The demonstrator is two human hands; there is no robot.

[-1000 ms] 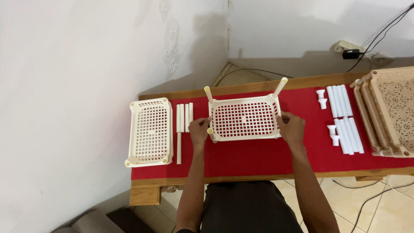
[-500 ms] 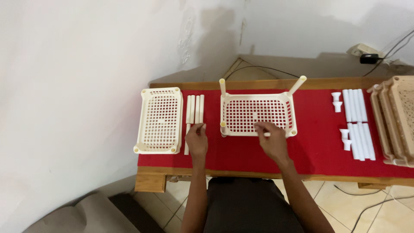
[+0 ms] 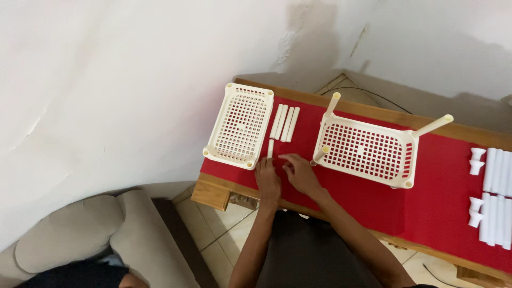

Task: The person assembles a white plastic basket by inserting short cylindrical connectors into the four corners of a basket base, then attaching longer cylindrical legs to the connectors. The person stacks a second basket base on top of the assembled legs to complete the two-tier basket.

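So the wooden desk point(image 3: 213, 194) has a red cloth cover point(image 3: 368, 197) on it, with a cream plastic lattice basket point(image 3: 238, 126) at the far left and a second cream lattice tray point(image 3: 368, 151) right of the middle with three cream posts sticking up from its corners. Three short cream plastic tubes point(image 3: 285, 123) lie side by side between the two, and white tubes and little funnel-shaped caps point(image 3: 493, 192) sit way off right. The single cream plastic tube point(image 3: 270, 148) lies alone near the basket's corner, pointing away. Left hand point(image 3: 266, 176) rests right below it, fingertips about touching its near end, grip loose and holding nothing; right hand point(image 3: 298, 170) just beside, fingers spread, empty too.
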